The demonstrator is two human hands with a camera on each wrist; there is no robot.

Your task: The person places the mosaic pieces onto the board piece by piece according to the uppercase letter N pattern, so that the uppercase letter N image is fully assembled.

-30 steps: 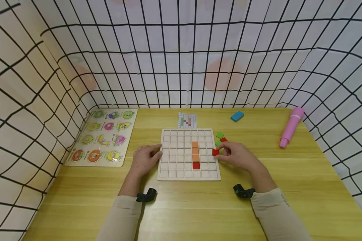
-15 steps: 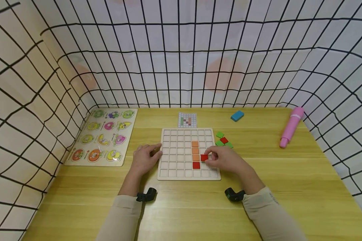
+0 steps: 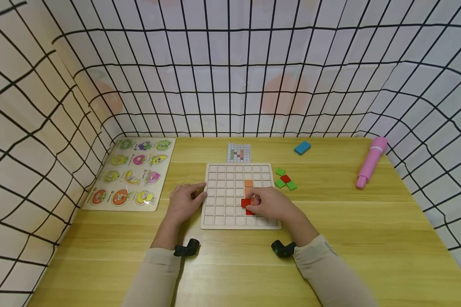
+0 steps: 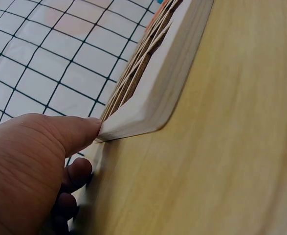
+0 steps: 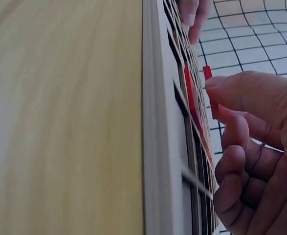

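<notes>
My right hand [image 3: 270, 204] pinches a small square red tile [image 3: 245, 203] between thumb and forefinger, over the wooden grid board [image 3: 238, 227]. The right wrist view has this tile tilted on edge, just above the grid, with the other fingers curled below. A column of orange tiles [image 3: 248, 183] sits in the board, partly behind the right hand, with another red tile [image 3: 250, 212] at its lower end. Along the board's left edge my left hand [image 3: 185, 202] rests, thumb and forefinger touching the rim. The left wrist view shows its thumb at the board's corner.
Right of the board lie several loose tiles: green ones [image 3: 291, 185] and a red one [image 3: 285, 178]. A small printed pattern card [image 3: 238, 153] stands behind the board. Farther off are a fruit puzzle board [image 3: 128, 175], a blue block [image 3: 302, 148] and a pink marker-like stick [image 3: 370, 162].
My right hand has carried the red tile leftward from the board's right edge to beside the orange column. My left hand has stayed in place.
</notes>
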